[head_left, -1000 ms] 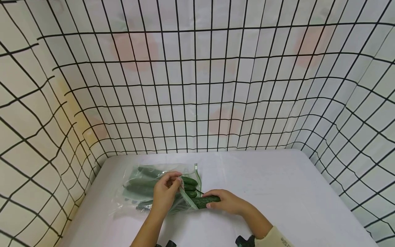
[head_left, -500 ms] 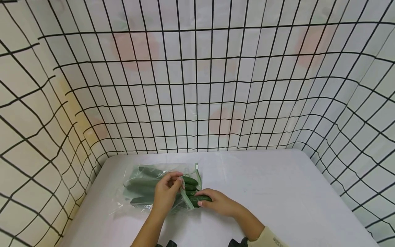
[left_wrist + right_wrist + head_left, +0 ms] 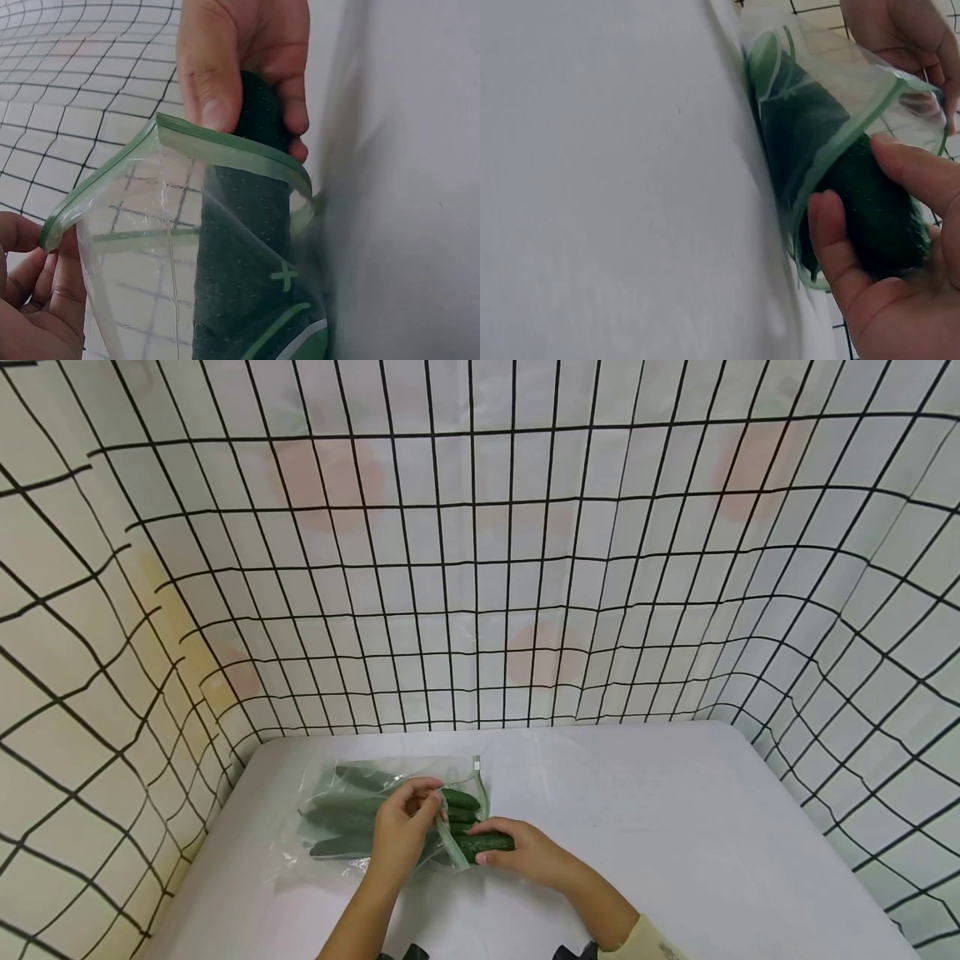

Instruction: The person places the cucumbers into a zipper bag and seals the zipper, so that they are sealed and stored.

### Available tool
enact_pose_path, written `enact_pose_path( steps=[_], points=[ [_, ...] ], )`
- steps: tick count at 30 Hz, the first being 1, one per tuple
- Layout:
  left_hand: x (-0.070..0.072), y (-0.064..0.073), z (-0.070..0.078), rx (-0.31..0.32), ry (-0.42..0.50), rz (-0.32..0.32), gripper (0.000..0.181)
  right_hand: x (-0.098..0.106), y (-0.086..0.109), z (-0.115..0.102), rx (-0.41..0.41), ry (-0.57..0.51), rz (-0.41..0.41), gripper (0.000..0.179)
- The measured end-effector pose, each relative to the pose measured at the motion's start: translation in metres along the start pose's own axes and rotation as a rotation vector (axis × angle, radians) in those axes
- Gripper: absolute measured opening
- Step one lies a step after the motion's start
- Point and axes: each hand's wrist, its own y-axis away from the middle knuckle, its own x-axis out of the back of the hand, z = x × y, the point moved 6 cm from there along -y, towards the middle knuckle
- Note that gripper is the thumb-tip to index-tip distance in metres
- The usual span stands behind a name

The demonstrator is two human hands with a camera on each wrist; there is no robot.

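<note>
A clear zip bag (image 3: pixel 330 785) with a green zip edge lies on its side, its mouth facing right. My left hand (image 3: pixel 402 828) pinches the zip edge and lifts it, as the left wrist view also shows at the green strip (image 3: pixel 105 171). Around the end of a dark green cucumber (image 3: pixel 487 845) curl the fingers of my right hand (image 3: pixel 528 856); most of that cucumber (image 3: pixel 870 206) is inside the bag. Several more cucumbers lie in the bag behind it, their ends showing at the mouth.
The bag rests on a white-covered table (image 3: pixel 660 827), left of its middle. Black wire grid (image 3: pixel 480 560) walls stand at the back and both sides, with pale cloth behind. A white zip slider (image 3: pixel 476 766) sits at the bag's far corner.
My right hand has moved left, pushing the cucumber deeper into the bag, and then slowed. The left hand has kept its pinch on the bag's edge in nearly the same place.
</note>
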Motion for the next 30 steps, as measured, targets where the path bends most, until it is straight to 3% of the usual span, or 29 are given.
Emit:
enact_pose_path(
  steps=[8,19,23,30],
  points=[
    [0.000,0.000,0.001,0.006,0.003,0.018,0.015,0.009,0.013,0.011,-0.018,-0.128,-0.075,0.044],
    [-0.002,0.001,0.000,0.016,0.020,0.003,0.019,0.015,0.023,0.012,-0.037,-0.119,-0.083,0.038],
    [-0.002,0.001,-0.001,0.017,0.019,0.003,0.016,0.015,0.023,0.009,-0.038,-0.112,-0.051,0.039],
    [-0.001,-0.001,-0.004,0.032,0.006,0.003,0.014,0.006,0.017,0.004,-0.068,-0.268,0.014,0.041]
  ],
)
